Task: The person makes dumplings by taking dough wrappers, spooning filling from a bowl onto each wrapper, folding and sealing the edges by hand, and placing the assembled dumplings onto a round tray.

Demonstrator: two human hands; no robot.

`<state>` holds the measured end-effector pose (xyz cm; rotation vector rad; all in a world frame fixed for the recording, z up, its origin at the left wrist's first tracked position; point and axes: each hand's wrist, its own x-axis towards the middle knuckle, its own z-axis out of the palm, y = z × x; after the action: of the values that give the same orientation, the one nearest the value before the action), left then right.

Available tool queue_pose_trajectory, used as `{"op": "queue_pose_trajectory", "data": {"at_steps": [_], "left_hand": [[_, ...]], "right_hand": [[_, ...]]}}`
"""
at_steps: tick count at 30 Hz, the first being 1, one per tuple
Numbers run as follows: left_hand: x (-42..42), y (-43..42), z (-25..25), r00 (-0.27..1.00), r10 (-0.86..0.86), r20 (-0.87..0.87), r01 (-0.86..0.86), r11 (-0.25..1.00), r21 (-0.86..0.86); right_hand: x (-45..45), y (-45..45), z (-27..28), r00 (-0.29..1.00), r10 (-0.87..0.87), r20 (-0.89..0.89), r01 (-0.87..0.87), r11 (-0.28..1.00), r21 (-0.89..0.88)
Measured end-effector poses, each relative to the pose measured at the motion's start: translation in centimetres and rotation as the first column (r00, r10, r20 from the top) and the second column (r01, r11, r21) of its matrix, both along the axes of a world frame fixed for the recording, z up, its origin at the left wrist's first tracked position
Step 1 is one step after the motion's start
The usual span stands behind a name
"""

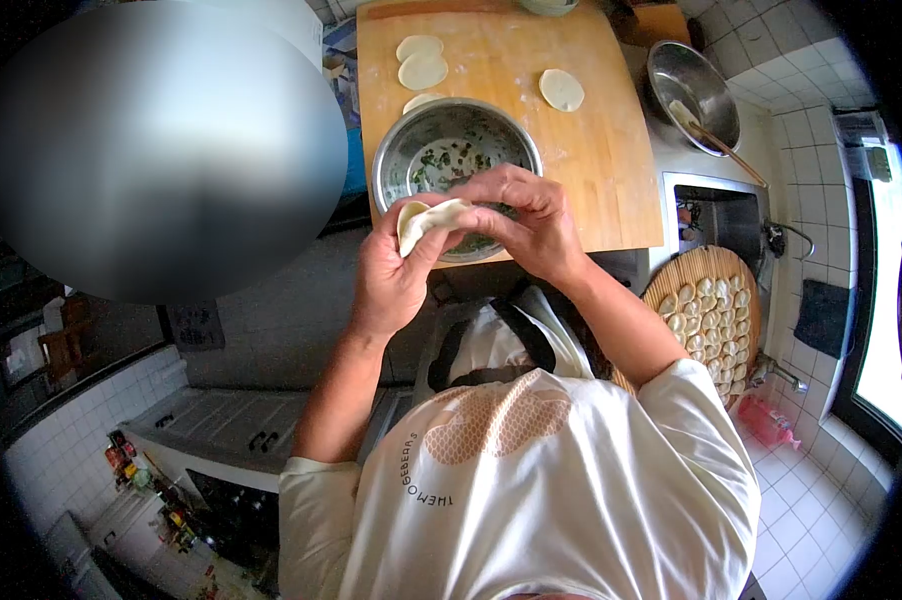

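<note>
Between my two hands is a partly folded dumpling (429, 219), its pale dough edge pinched along one side and a rounded flap showing at the left. My left hand (389, 265) cups it from below, fingers closed round it. My right hand (526, 215) pinches the right end of its edge between thumb and fingers. Both hands are held over the near part of a metal bowl (391, 138), in which bits of green filling cling to the bottom and wall. Round dough wrappers (423, 70) lie on the wooden board (501, 60) behind the bowl, and another single wrapper (561, 90) lies to the right.
At right, a round woven tray (661, 290) holds rows of dumplings beside the sink (716, 190). A second metal bowl (716, 85) with a wooden stick stands past the board's right edge. A large blurred round shape (161, 150) covers the upper left.
</note>
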<state>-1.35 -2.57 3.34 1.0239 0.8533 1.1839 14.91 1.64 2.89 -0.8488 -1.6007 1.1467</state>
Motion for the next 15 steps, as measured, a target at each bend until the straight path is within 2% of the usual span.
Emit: {"op": "queue_pose_trajectory", "data": {"at_steps": [7, 9, 10, 12, 13, 15], "left_hand": [[0.1, 0.0, -0.3, 0.996, 0.016, -0.086, -0.018, 1.000, -0.023], [0.0, 0.2, 0.1, 0.991, 0.009, -0.135, -0.008, 1.000, 0.005], [-0.1, 0.3, 0.2, 0.983, -0.007, -0.183, 0.013, 0.999, 0.030], [-0.2, 0.6, -0.3, 0.974, -0.023, -0.224, 0.034, 0.998, 0.047], [-0.3, 0.6, -0.4, 0.963, -0.041, -0.266, 0.060, 0.996, 0.063], [-0.1, 0.7, -0.1, 0.973, -0.048, -0.227, 0.057, 0.998, 0.035]], "right_hand": [[0.3, 0.1, -0.1, 0.997, 0.018, 0.075, -0.019, 1.000, 0.016], [-0.3, 0.2, 0.6, 0.993, -0.105, 0.053, 0.102, 0.992, 0.071], [-0.3, 0.3, 0.5, 0.994, -0.100, 0.054, 0.096, 0.993, 0.070], [0.1, 0.6, 0.3, 0.996, 0.092, 0.022, -0.092, 0.996, 0.003], [0.2, 0.5, 0.3, 0.995, 0.097, 0.023, -0.097, 0.995, 0.003], [0.1, 0.4, 0.4, 0.984, 0.124, -0.129, -0.159, 0.937, -0.311]]}}
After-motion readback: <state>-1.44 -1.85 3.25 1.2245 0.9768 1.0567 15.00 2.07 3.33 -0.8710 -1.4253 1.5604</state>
